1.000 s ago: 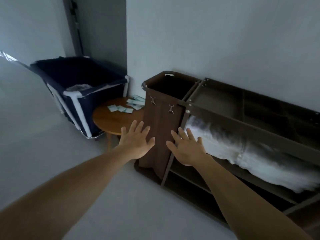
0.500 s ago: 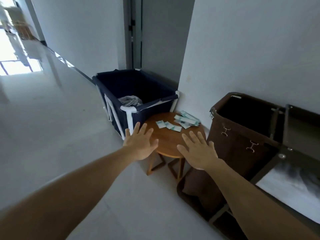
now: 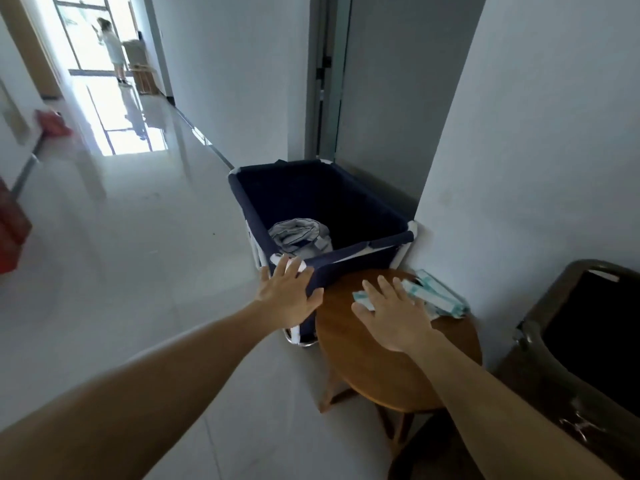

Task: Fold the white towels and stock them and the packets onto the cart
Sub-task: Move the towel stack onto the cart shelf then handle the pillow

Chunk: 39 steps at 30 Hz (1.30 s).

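Note:
A pale towel [image 3: 298, 233] lies crumpled in the bottom of a navy fabric bin [image 3: 356, 258] with a white frame. Several white-and-teal packets [image 3: 434, 296] lie on a round wooden table [image 3: 381, 368] beside the bin. My left hand [image 3: 289, 296] is stretched out with straight fingers at the bin's near corner. My right hand [image 3: 394, 315] hovers flat over the table, its fingers covering some packets. Neither hand holds anything. The cart's brown laundry bag [image 3: 585, 337] shows at the right edge; its shelves are out of view.
A long glossy corridor [image 3: 121, 220] runs off to the left, with a person [image 3: 112, 46] standing far away by a bright window. A grey door [image 3: 329, 77] stands behind the bin. A white wall [image 3: 536, 150] backs the table. Red objects [image 3: 10, 223] line the left wall.
My view has swung left, away from the cart's shelves and stacked towels, toward the bin and table. Both hands moved forward, now reaching the bin corner and the packets.

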Each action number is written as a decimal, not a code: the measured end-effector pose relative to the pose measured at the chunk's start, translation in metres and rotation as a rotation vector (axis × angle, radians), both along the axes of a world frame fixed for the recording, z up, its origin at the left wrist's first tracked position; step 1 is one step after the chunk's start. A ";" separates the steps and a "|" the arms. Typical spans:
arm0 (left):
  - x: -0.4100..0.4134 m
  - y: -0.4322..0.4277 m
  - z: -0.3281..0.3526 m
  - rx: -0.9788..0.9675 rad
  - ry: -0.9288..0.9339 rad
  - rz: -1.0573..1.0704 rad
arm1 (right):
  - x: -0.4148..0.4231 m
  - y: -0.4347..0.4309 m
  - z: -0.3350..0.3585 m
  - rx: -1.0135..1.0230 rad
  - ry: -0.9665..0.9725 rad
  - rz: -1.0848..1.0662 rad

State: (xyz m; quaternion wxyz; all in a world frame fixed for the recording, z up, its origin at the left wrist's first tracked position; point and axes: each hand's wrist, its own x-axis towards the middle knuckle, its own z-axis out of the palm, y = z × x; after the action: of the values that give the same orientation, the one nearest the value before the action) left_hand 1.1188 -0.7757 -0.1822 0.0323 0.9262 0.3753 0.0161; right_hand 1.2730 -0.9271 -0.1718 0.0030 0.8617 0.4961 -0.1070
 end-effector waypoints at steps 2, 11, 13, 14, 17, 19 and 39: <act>0.006 0.025 -0.001 -0.014 -0.009 0.015 | 0.010 0.032 -0.002 -0.015 0.006 0.024; 0.028 0.208 -0.018 -0.077 0.029 0.036 | 0.052 0.220 -0.029 -0.018 0.082 0.056; 0.033 0.261 -0.018 -0.074 0.028 0.024 | 0.059 0.267 -0.033 -0.030 0.092 0.042; 0.037 0.285 -0.016 -0.077 0.033 0.014 | 0.063 0.289 -0.034 -0.040 0.100 0.034; 0.055 0.351 -0.013 -0.067 0.042 -0.034 | 0.073 0.348 -0.036 -0.039 0.118 -0.014; 0.072 0.391 -0.013 -0.072 0.045 -0.061 | 0.080 0.381 -0.039 -0.042 0.139 -0.041; 0.335 0.653 -0.086 -0.157 0.377 -0.316 | 0.283 0.614 -0.143 -0.104 0.468 -0.304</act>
State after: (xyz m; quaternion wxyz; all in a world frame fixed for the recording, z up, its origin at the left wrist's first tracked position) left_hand 1.4534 -0.1228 -0.2683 0.0356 0.9547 0.2252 -0.1911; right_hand 1.5560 -0.3128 -0.3150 -0.0834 0.8767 0.3422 -0.3277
